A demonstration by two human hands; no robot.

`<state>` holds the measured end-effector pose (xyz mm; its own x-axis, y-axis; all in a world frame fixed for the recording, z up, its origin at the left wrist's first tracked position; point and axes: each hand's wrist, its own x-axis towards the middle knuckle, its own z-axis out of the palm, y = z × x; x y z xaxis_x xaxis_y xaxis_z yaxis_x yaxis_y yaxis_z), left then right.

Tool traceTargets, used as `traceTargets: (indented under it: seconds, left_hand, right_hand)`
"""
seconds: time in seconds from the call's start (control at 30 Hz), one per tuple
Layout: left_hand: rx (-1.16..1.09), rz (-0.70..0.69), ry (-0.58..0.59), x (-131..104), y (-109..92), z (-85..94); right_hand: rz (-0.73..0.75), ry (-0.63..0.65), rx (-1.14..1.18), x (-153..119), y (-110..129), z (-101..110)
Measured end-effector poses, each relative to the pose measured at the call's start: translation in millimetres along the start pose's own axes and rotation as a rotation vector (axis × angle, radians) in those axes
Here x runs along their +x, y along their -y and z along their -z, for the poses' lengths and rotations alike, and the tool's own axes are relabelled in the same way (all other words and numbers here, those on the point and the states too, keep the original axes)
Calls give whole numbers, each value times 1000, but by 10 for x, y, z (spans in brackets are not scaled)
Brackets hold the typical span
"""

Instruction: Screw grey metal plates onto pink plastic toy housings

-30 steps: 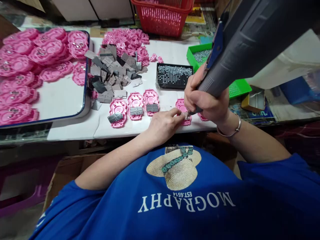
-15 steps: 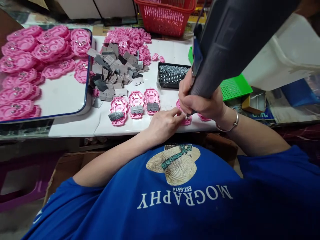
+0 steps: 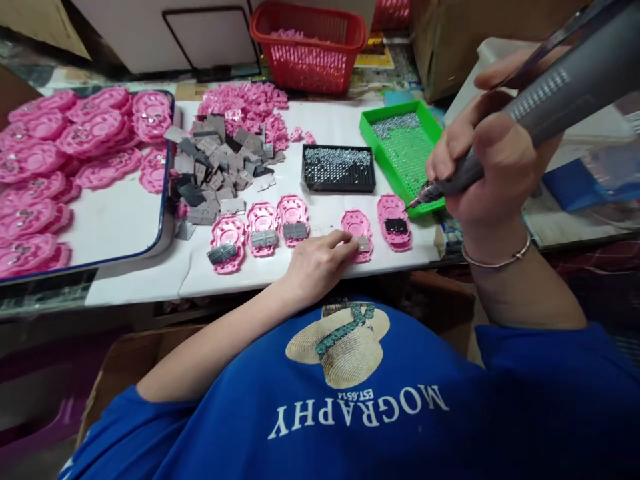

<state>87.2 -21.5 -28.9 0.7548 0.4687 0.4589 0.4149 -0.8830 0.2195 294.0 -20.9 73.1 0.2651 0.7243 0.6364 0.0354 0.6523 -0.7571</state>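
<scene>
My right hand [image 3: 500, 160] is wrapped around a grey electric screwdriver [image 3: 555, 100], held raised and tilted. Its bit points down and left, in front of the green tray's near corner. On the white work surface, my left hand [image 3: 320, 263] has its fingers bent together at a pink plastic casing [image 3: 356, 220], steadying it with fingertips at a light grey plate [image 3: 363, 244] on its lower part. To the right lies another pink casing [image 3: 393, 205] carrying a black plate [image 3: 397, 225]. Left of my left hand, three pink casings [image 3: 262, 217] with grey plates lie in a row.
A black perforated tray [image 3: 338, 187] of screws stands beyond my left hand, beside a green tray [image 3: 367, 127] of screws. Grey plates [image 3: 220, 160] and small pink parts [image 3: 245, 97] are heaped behind. A blue-rimmed tray [image 3: 117, 230] holds pink casings. A red basket [image 3: 313, 60] stands behind.
The screwdriver has lifted off the casing by my left hand and swung right with my right hand. My left hand stays at the casing. The view has shifted slightly.
</scene>
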Motion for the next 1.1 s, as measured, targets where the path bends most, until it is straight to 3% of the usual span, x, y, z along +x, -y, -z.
traceTargets:
  seconds: [0.13, 0.23, 0.33, 0.57, 0.8, 1.1]
  left_hand:
    - [-32, -18, -52, 27, -5, -1]
    - [-37, -40, -70, 45, -7, -11]
    - [-42, -46, -79, 50, -8, -15]
    - [-47, -34, -75, 47, -10, -8]
    - [-61, -27, -68, 56, -15, -1]
    - [-86, -26, -78, 77, -27, 5]
  right_hand:
    - [30, -207, -244, 181, -153, 454]
    - [61, -278, -315, 227, -355, 757]
    - [57, -306, -354, 220, -519, 929]
    - [122, -369, -390, 250, -696, 1108]
    - [125, -390, -403, 245, -774, 1149]
    - [112, -334, -433, 235, -812, 1199]
